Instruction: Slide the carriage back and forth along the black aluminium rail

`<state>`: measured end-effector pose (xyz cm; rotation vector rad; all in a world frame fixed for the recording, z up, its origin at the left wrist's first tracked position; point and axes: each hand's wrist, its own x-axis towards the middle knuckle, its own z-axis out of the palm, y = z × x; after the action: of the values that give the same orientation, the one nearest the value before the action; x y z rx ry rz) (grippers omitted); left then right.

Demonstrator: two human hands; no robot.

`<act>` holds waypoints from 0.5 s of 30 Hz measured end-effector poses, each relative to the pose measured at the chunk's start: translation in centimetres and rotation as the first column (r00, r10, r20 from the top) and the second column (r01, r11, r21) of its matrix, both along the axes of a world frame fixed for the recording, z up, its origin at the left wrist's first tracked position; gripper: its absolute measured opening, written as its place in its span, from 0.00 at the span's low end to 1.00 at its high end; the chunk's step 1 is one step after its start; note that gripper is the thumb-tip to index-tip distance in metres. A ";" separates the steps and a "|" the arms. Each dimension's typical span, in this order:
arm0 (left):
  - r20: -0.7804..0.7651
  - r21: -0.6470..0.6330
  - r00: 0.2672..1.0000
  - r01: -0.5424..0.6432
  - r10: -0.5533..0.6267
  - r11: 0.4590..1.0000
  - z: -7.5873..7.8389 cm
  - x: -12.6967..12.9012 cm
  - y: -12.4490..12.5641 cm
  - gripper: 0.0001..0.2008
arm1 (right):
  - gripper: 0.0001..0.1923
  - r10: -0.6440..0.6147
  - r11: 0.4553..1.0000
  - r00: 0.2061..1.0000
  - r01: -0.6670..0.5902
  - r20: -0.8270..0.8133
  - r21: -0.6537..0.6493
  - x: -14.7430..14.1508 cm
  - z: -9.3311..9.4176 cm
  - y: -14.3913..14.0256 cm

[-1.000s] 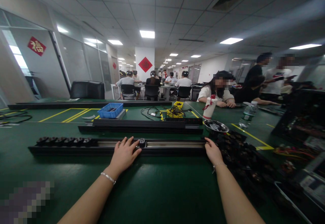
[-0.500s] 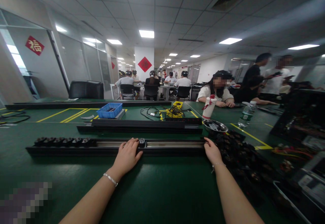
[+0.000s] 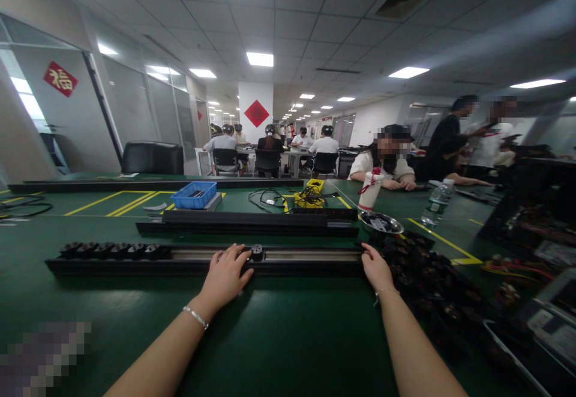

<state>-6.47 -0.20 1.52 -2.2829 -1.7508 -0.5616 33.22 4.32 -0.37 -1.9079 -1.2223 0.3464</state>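
A long black rail (image 3: 310,265) with a pale inner channel lies lengthwise across the green table in front of me. Several small black blocks (image 3: 105,249) sit in a row at its left end. A single black block (image 3: 257,252) with a round greyish face stands in the channel near the middle. My left hand (image 3: 229,271) rests over the rail just left of this block, fingers stretched and apart, the fingertips close to it. At the rail's right end, my right hand (image 3: 375,267) has its fingers closed over the edge, partly hiding that end.
Behind the rail lies another black rail (image 3: 245,223). Farther back are a blue bin (image 3: 195,195), black cables (image 3: 266,199), a metal bowl (image 3: 396,225), a cup (image 3: 371,191) and a water bottle (image 3: 438,202). Black parts (image 3: 432,283) are heaped at right. A person sits across the table.
The single black block has slid a little to the right along the channel, leaving a small gap from my left hand. Both hands stay nearly in place.
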 end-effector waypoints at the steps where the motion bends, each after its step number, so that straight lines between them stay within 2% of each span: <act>1: 0.002 -0.005 1.000 0.000 0.000 1.000 0.0 0.0 0.0 0.20 | 0.27 -0.003 1.000 1.000 0.003 0.001 0.003 0.0 0.0 0.0; 15: -0.004 -0.009 1.000 0.013 -0.013 1.000 -0.3 -0.1 0.1 0.22 | 0.25 -0.027 0.999 1.000 0.027 0.002 0.020 -0.2 0.0 -0.2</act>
<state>-6.55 -0.12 1.27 -2.3014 -1.7416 -0.5519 32.99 4.08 -0.34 -1.9059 -1.1967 0.3165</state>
